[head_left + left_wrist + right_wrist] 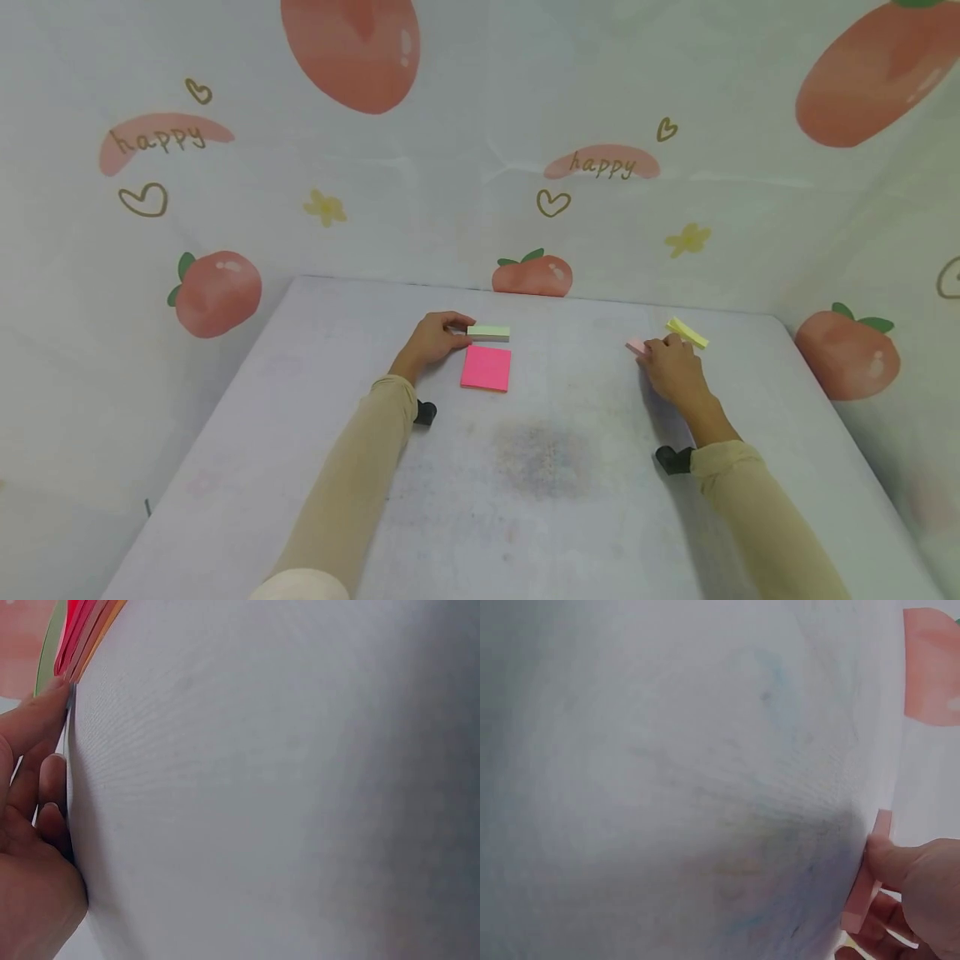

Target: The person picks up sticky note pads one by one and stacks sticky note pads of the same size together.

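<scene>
At the back centre of the table, my left hand (432, 342) pinches the left end of a pale green sticky note pad (489, 333) between thumb and fingers. Just in front of it lies a square stack of sticky notes (486, 368), bright pink on top. The left wrist view shows the stack's pink and orange layers (88, 634) close by the thumb tip. Over on the right, my right hand (673, 372) holds a narrow light pink sticky note pad (862, 892) between thumb and fingers. A narrow yellow sticky note pad (687, 332) lies right behind that hand.
The white table (540, 533) has a grey smudged patch in its middle. Behind it hangs a pale cloth (450, 183) printed with fruit, hearts and words. A black wrist mount (425, 413) sticks out at the left cuff, another black mount (673, 460) at the right.
</scene>
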Demonstrator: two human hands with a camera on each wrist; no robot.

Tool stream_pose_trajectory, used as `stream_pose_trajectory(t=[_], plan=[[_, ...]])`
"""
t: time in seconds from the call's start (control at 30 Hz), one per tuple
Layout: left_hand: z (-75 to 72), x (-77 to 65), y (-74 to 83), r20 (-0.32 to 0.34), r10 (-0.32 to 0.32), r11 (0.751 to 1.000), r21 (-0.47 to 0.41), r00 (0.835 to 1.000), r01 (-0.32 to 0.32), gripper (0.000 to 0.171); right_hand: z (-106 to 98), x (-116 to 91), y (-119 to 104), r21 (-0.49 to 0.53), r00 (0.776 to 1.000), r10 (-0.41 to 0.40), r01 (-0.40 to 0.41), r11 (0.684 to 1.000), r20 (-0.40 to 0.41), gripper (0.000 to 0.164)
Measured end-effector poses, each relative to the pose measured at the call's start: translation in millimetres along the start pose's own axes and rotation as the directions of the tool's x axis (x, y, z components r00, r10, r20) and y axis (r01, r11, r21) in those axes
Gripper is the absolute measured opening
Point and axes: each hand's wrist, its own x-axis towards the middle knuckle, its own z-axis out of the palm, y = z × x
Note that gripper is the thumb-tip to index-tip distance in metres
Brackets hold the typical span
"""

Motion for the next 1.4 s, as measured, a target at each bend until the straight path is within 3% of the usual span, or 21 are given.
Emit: stream_pose_trajectory(t=[0.27,0.6,1.13,1.4], plan=[[-0.1,-0.9,-0.4,-0.005,0.007,1.000,-0.003,1.000,-0.007,0.036,-1.0,1.2,-0.8,0.058,1.000,-0.012,0.012,0.998,-0.001,0.041],[1.7,-0.6,0.1,-0.005,0.004,1.000,-0.009,1.000,-0.004,0.035,-2.3,0.0,1.4,0.049,1.000,-0.031,0.030,0.998,0.006,0.042],[2.6,0.9,-1.8,-0.011,-0.026,1.000,-0.004,1.000,0.026,0.035,-8.3,-1.2,4.3,0.209,0.999,0.005,0.003,0.978,-0.040,0.035],[2.6,0.2,-0.4,-0.010,-0.020,1.000,0.004,1.000,0.020,0.035,-8.5,-1.2,3.5,0.276,0.998,0.034,-0.045,0.960,0.044,0.045]])
